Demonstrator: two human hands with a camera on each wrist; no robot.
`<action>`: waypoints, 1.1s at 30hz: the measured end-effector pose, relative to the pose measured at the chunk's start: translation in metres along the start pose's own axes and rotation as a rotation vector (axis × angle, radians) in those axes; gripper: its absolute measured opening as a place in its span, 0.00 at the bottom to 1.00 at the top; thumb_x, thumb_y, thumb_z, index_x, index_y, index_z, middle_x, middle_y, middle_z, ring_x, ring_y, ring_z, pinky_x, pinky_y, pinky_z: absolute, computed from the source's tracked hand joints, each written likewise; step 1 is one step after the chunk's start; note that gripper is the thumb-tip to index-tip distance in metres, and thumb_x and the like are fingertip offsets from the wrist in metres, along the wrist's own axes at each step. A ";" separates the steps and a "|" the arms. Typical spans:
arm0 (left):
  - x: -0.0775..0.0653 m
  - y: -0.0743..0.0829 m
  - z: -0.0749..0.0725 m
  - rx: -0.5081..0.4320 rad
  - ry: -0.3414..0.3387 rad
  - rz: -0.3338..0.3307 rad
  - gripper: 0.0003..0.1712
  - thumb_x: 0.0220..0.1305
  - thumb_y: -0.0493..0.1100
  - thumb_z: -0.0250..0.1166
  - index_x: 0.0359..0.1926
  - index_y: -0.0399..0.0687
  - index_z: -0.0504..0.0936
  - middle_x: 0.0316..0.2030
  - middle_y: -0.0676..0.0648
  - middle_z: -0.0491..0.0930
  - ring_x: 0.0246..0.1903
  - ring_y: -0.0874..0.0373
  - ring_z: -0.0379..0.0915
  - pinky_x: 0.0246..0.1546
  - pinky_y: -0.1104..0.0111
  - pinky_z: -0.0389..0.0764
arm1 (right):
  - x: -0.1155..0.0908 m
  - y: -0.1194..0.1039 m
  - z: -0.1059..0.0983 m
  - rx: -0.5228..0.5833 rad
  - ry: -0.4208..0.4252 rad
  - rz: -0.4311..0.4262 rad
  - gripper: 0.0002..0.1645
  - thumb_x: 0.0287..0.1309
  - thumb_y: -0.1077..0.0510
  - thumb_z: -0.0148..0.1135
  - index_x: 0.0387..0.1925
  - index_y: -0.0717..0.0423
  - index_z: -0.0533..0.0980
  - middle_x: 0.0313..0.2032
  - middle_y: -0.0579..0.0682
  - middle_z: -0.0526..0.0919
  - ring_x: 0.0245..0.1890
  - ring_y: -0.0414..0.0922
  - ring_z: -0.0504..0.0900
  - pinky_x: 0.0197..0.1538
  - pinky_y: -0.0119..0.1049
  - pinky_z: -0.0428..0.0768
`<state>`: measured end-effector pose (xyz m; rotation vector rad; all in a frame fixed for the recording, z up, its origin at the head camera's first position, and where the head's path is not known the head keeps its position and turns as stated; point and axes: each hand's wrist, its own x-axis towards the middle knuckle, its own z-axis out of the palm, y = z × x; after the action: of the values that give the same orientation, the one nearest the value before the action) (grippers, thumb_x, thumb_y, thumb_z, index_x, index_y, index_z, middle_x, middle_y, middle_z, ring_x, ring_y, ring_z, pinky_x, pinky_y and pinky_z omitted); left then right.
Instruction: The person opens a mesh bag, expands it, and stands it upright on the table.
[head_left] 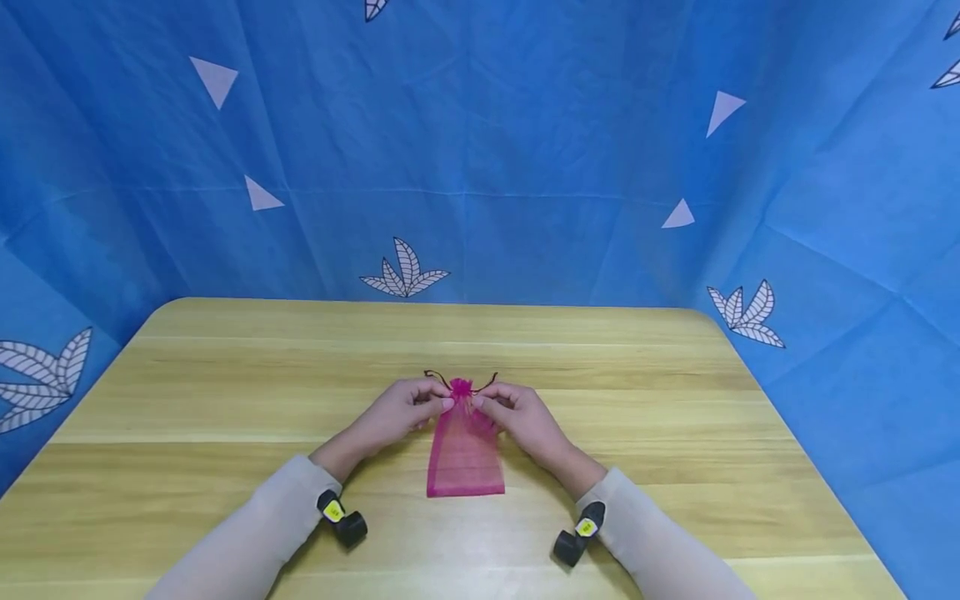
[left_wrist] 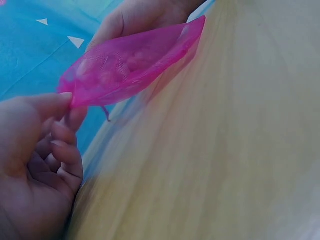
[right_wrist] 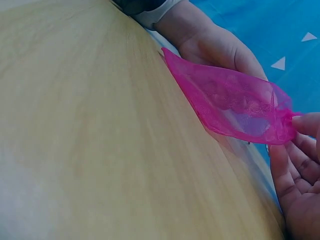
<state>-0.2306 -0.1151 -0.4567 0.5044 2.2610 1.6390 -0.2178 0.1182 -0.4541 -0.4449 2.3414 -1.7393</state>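
A sheer magenta organza drawstring bag (head_left: pixel 467 458) hangs between the two hands, its gathered neck uppermost and its flat bottom edge toward the person. Dark drawstring ends stick out to both sides of the ruffled top. The left hand (head_left: pixel 408 410) pinches the left side of the neck between thumb and forefinger. On the opposite side, the right hand (head_left: pixel 519 414) pinches the neck in the same way. In the left wrist view the bag (left_wrist: pixel 130 65) is tilted above the table; through its mesh the fingers behind show faintly. I see no contents in it.
A light wood-grain table (head_left: pixel 225 375) with rounded far corners lies under the hands. Behind and beside it hangs a blue cloth (head_left: pixel 525 125) printed with pale triangles and leaves. Black wrist cameras (head_left: pixel 347 523) are strapped over the grey sleeves.
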 end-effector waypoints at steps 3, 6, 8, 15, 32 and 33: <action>0.000 -0.001 0.000 0.010 0.000 0.009 0.09 0.69 0.46 0.63 0.44 0.48 0.84 0.23 0.50 0.70 0.20 0.59 0.62 0.21 0.72 0.68 | 0.000 0.001 0.000 -0.016 -0.001 -0.019 0.11 0.66 0.50 0.61 0.39 0.52 0.83 0.32 0.48 0.81 0.31 0.44 0.77 0.34 0.37 0.79; 0.001 -0.001 0.001 0.023 -0.002 0.007 0.09 0.68 0.47 0.63 0.43 0.49 0.84 0.23 0.49 0.71 0.19 0.59 0.62 0.22 0.72 0.68 | 0.000 0.001 0.001 -0.028 0.003 -0.015 0.10 0.65 0.50 0.62 0.39 0.52 0.82 0.32 0.48 0.81 0.31 0.45 0.78 0.34 0.38 0.79; 0.001 -0.002 0.001 0.030 -0.003 0.006 0.10 0.68 0.48 0.64 0.43 0.49 0.84 0.23 0.49 0.71 0.19 0.59 0.62 0.22 0.71 0.68 | 0.001 0.002 0.001 -0.030 0.005 -0.007 0.10 0.64 0.50 0.63 0.39 0.51 0.81 0.32 0.48 0.82 0.31 0.45 0.78 0.34 0.38 0.79; 0.000 -0.002 0.001 0.041 0.001 0.020 0.12 0.67 0.49 0.64 0.43 0.46 0.83 0.25 0.48 0.72 0.20 0.58 0.63 0.22 0.70 0.69 | 0.001 0.001 0.002 -0.022 0.005 -0.008 0.10 0.65 0.50 0.62 0.40 0.52 0.82 0.34 0.48 0.82 0.33 0.45 0.78 0.33 0.37 0.79; 0.000 -0.001 0.002 0.078 0.007 0.026 0.08 0.68 0.48 0.64 0.42 0.50 0.84 0.26 0.49 0.74 0.20 0.59 0.64 0.23 0.70 0.71 | 0.003 0.003 0.001 -0.005 0.009 0.007 0.10 0.67 0.56 0.60 0.41 0.58 0.82 0.34 0.51 0.82 0.30 0.44 0.78 0.32 0.35 0.79; -0.001 -0.001 0.001 0.080 0.007 0.024 0.08 0.68 0.48 0.64 0.42 0.51 0.84 0.26 0.50 0.74 0.20 0.59 0.64 0.23 0.70 0.71 | 0.003 0.004 0.001 -0.004 0.008 0.015 0.10 0.67 0.56 0.60 0.41 0.58 0.81 0.34 0.51 0.82 0.30 0.44 0.77 0.31 0.35 0.78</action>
<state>-0.2295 -0.1143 -0.4576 0.5478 2.3420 1.5686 -0.2204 0.1171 -0.4578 -0.4201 2.3487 -1.7329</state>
